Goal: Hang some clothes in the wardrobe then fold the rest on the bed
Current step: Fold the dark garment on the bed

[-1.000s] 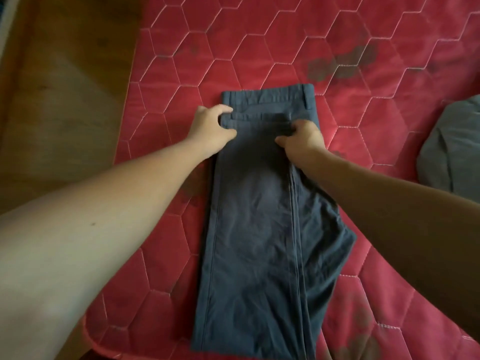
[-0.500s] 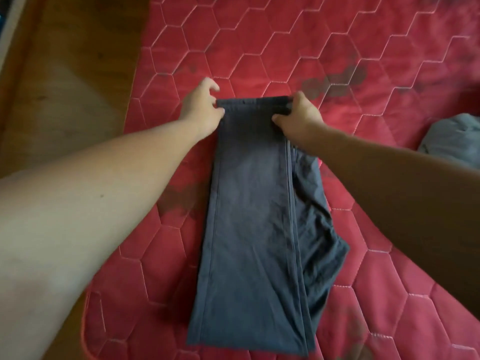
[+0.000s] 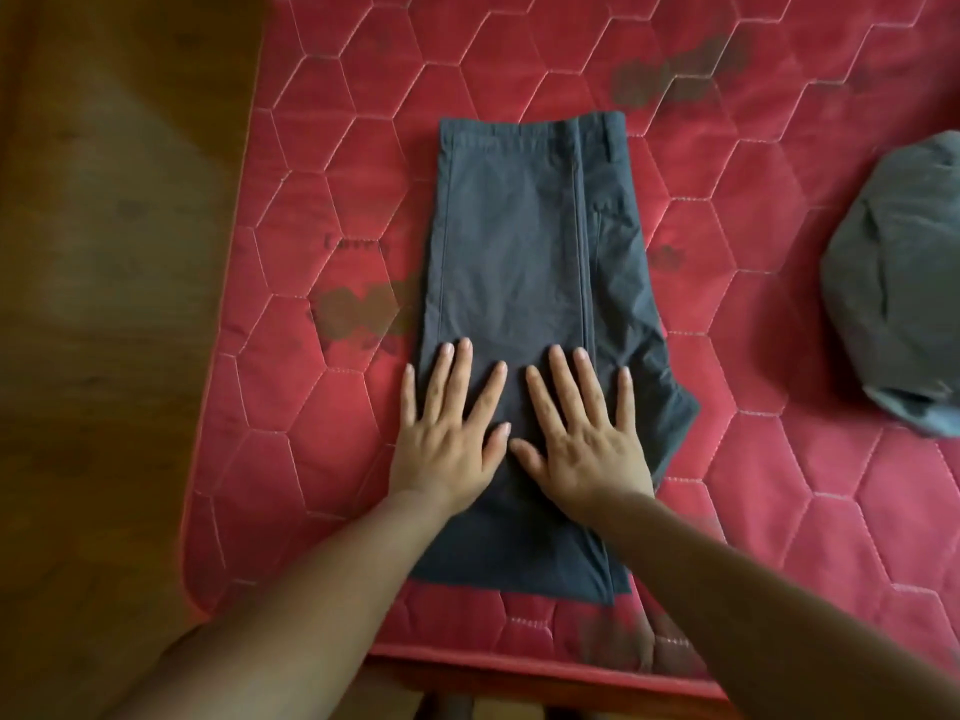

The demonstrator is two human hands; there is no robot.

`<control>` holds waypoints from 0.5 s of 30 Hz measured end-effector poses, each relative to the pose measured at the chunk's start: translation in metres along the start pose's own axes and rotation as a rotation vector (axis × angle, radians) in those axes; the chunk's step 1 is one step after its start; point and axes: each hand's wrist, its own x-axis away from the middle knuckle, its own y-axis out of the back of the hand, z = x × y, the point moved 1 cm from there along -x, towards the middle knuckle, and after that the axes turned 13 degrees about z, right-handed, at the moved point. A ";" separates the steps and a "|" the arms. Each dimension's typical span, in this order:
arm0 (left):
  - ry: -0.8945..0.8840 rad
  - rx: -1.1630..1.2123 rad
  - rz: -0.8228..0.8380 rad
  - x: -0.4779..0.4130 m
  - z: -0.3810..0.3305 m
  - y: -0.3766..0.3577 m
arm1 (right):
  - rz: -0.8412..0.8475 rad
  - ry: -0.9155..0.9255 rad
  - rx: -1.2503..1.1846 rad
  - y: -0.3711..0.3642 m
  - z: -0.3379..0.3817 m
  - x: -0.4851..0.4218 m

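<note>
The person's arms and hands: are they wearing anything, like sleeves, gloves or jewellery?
Nothing shows. The left hand and right hand are bare: no gloves, rings or watch. The left forearm and right forearm are uncovered to the frame's edge, with no sleeve in view.

- brown wooden floor fills the left side, its grain faintly visible, with a paler sheen across the middle.
- dark shapes on the bottom edge, too dim to tell.

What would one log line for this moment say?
left hand: flat on trousers | right hand: same | place: mattress
</note>
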 end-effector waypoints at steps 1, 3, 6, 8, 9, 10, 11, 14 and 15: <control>0.005 0.001 -0.003 0.000 0.000 0.000 | 0.004 -0.013 0.002 0.001 0.002 -0.001; 0.037 0.018 -0.003 0.010 -0.002 0.001 | 0.012 -0.031 0.019 0.003 0.007 0.008; 0.095 0.058 0.041 0.050 -0.008 -0.009 | 0.004 0.050 0.041 -0.008 0.018 0.046; 0.104 0.033 0.088 0.078 -0.008 -0.018 | 0.017 0.111 0.056 -0.026 0.023 0.075; 0.106 0.030 0.098 0.086 -0.006 -0.022 | 0.021 0.122 0.071 -0.034 0.022 0.083; 0.108 0.035 0.097 0.087 -0.004 -0.024 | 0.024 0.121 0.082 -0.039 0.021 0.085; 0.119 0.042 0.097 0.086 -0.003 -0.024 | 0.020 0.112 0.084 -0.041 0.019 0.084; 0.119 0.070 0.097 0.084 -0.008 -0.017 | 0.027 0.083 0.031 -0.037 0.024 0.084; 0.131 0.134 0.090 0.087 -0.009 -0.014 | 0.019 0.050 -0.037 -0.036 0.028 0.091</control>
